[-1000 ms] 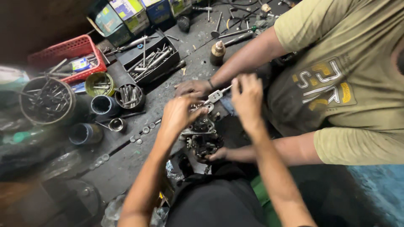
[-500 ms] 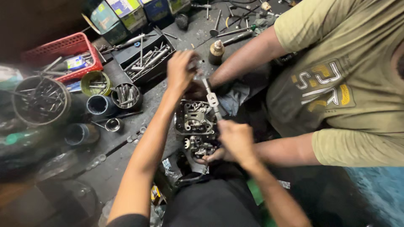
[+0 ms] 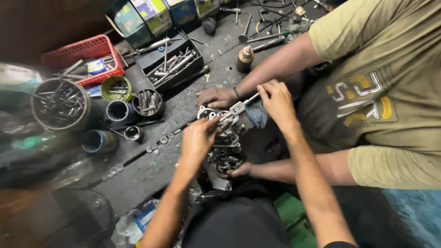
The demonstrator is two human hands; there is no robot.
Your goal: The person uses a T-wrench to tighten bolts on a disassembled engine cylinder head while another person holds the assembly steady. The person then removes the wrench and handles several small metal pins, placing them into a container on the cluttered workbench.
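While the engine part (image 3: 225,142) sits mid-frame, half apart, the right hand (image 3: 275,98) clenches a wrench (image 3: 239,108) on it; the left hand (image 3: 197,140) pinches its fittings; bolts remain.

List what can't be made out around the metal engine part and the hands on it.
- Head view: the left hand covers its contact with the engine part.
- Right hand hides the wrench handle end.
- Round tin at left: contents motion-blurred.
- The co-worker's hand sits partly beneath the part.
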